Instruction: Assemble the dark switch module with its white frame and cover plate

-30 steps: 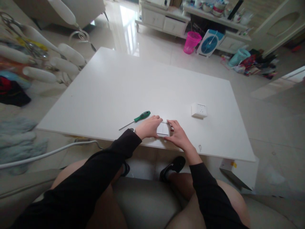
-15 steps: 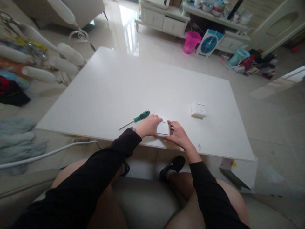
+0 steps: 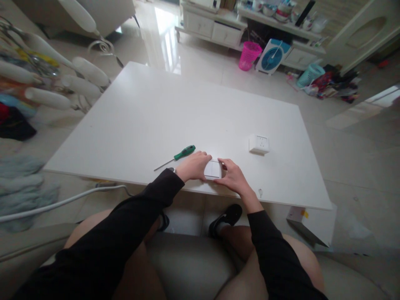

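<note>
Near the front edge of the white table (image 3: 175,112) is a white switch panel (image 3: 213,169) with wide rocker keys. My left hand (image 3: 194,166) grips its left side between thumb and fingers. On its right side, my right hand (image 3: 231,175) holds it the same way. A screwdriver with a green handle (image 3: 185,152) lies just left of and behind my left hand, its shaft pointing toward the front left. Further right and back, a white socket box (image 3: 259,144) stands on the table. A small clear or metallic piece (image 3: 260,192) lies by the front edge, right of my right hand.
A grey-white cable (image 3: 78,193) runs below the table's left front edge. White lamp arms (image 3: 90,71) reach over the left side. An open white box (image 3: 312,223) sits under the right front corner. Beyond the table are a pink basket (image 3: 249,55) and a blue fan (image 3: 272,57).
The whole view has shifted very slightly. Both hands keep the same hold on the switch panel, and nothing on the table has visibly moved.
</note>
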The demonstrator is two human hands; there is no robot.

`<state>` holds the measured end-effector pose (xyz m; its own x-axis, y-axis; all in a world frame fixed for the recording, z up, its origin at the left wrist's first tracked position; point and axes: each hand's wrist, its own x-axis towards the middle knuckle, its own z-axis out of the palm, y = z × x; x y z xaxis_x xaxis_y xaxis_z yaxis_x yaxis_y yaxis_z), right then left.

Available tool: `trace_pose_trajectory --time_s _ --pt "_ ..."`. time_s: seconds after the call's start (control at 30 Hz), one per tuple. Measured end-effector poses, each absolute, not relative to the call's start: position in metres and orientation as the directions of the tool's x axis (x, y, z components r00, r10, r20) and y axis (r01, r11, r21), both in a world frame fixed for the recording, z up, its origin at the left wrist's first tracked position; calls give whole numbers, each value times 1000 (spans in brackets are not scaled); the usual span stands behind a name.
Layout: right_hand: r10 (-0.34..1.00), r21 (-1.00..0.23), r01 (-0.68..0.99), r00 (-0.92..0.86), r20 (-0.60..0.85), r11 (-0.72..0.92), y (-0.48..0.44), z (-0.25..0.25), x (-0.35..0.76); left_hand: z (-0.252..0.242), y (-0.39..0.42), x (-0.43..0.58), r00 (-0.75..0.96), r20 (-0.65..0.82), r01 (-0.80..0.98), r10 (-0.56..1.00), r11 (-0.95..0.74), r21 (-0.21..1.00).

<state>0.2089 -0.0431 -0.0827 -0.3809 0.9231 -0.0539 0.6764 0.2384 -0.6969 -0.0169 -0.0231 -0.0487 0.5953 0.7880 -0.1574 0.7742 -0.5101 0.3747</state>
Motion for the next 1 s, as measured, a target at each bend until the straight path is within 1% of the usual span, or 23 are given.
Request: trace_pose_trajectory --time_s 0.2,0.37,0.57,0.7,1.0 --pt "922 -695 686 -378 -88 216 -44 -80 209 -44 -25 -16 597 -196 777 778 -501 381" --pt "924 -685 692 -376 -71 229 -45 -81 209 -45 -26 -16 589 -186 785 787 -501 364" --pt "922 -694 683 -381 -74 227 -44 -83 209 -52 -22 -17 588 -154 773 794 -496 396" --pt "909 -677 691 -410 -75 255 -43 -80 210 -51 -22 -17 592 -150 772 791 -504 388" --pt "903 -666 708 -413 -120 236 -44 -76 207 -49 -22 -15 595 -174 777 785 -506 374"
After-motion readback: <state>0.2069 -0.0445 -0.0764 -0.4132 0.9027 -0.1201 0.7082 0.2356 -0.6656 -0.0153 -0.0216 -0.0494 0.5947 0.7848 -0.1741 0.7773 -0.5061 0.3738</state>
